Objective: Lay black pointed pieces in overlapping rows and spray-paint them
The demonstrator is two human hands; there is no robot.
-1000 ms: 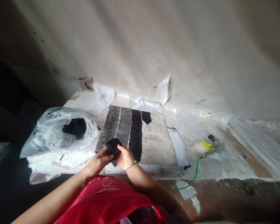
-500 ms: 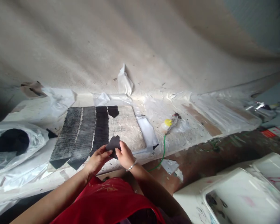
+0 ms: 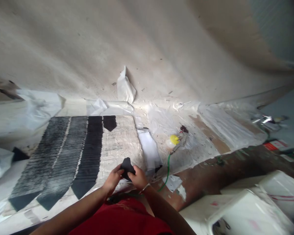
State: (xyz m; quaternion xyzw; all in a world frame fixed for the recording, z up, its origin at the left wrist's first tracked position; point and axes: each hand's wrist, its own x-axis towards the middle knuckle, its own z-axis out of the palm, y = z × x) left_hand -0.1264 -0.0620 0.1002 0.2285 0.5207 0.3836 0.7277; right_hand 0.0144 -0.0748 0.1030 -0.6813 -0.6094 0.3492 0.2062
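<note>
Pale cloth backdrop [image 3: 147, 42]: rising stained and flecked behind a plastic-covered surface [image 3: 205, 148].
Left hand [image 3: 114, 178]: clamped by thumb and fingers on the left side of a dark piece [image 3: 126, 164].
Right hand [image 3: 139, 178]: clamped likewise on the right side, close beside the left, with a bracelet [image 3: 145, 188] at the wrist.
Place of the dark piece: held over the near part of a pale board [image 3: 120, 143], in front of the body; long axis seemingly fore and aft, though partly covered by fingers.
Short pointed piece [image 3: 109, 122]: lying on the board beyond the hands and to their left, so nearer to the left hand; tip turned toward the body.
Dark strips [image 3: 91, 147]: three side by side, left of the hands, running from far edge to near, pointed at the near ends.
Look of the dark piece: matte, near-black, uneven along the far edge; single or stacked, cannot tell.
Look of the strips: ridged crosswise, greyer in the left two, blackest in the third.
Yellow-capped tool [image 3: 174, 139]: lying to the right, beside a green hose [image 3: 169, 164].
</note>
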